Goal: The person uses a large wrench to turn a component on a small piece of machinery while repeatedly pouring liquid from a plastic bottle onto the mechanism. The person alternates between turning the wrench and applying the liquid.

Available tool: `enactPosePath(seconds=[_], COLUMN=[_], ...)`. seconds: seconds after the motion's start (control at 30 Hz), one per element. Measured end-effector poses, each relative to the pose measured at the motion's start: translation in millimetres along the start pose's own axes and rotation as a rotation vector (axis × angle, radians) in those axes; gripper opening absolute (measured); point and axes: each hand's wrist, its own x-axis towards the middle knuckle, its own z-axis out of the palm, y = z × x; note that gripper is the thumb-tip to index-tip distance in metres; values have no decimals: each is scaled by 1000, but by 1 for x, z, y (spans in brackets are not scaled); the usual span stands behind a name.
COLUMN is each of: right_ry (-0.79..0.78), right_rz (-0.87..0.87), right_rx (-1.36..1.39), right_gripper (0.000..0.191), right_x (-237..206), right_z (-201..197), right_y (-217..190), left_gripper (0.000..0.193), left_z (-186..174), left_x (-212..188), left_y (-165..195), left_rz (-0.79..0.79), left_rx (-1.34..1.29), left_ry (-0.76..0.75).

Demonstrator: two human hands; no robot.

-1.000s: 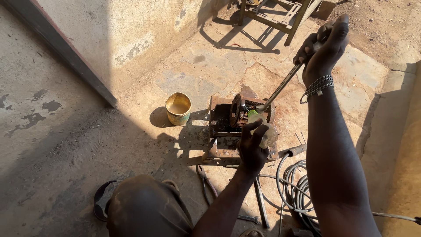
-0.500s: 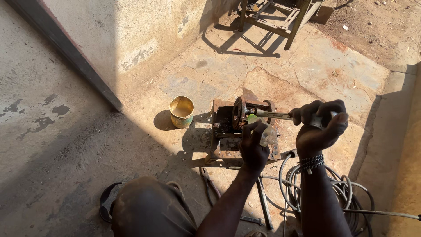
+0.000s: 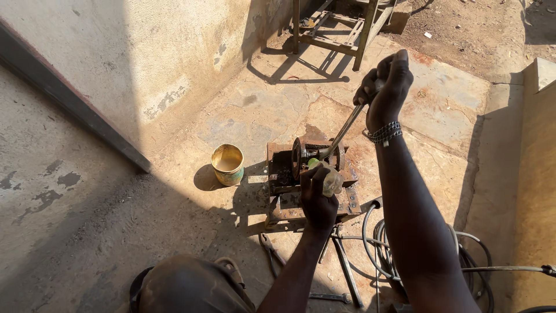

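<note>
- The right hand (image 3: pixel 387 87) is raised above the ground, clenched around the upper end of a long thin metal lever (image 3: pixel 344 131); a beaded bracelet (image 3: pixel 382 133) sits on that wrist.
- The lever slants down and to the left from the fist, and its lower end meets the top of a rusty metal machine block (image 3: pixel 301 179) that stands on the stained concrete floor (image 3: pixel 260 110).
- The left hand (image 3: pixel 317 194) is down at the machine, its fingers wrapped around a small clear plastic bottle with a green tip (image 3: pixel 329 177), held just beside the point where the lever joins the block.
- A round yellow tin can (image 3: pixel 227 164), open at the top, stands on the floor just left of the machine, apart from it.
- Dark pliers (image 3: pixel 271 252) and loose metal rods (image 3: pixel 347 269) lie on the floor below the machine, near the left forearm.
- A coil of grey cable (image 3: pixel 469 255) lies to the right, behind the right arm.
- A metal frame stand (image 3: pixel 341 26) stands at the top, well apart from the hands.
</note>
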Motion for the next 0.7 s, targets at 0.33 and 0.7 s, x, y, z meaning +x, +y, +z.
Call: enactPosePath(seconds=[0.33,0.7], right_ry=[-76,115], right_rz=[-178,300], right_rx=[-52,-71], right_gripper=[55,45], right_x=[-177,63], right_z=[-26,1], right_y=[-49,15], left_gripper=[50,51], left_z=[3,3], left_x=[-9,-8], left_y=[-9,-10], left_rz=[-29,-11], left_rx=[5,-4], left_ry=[8,-46])
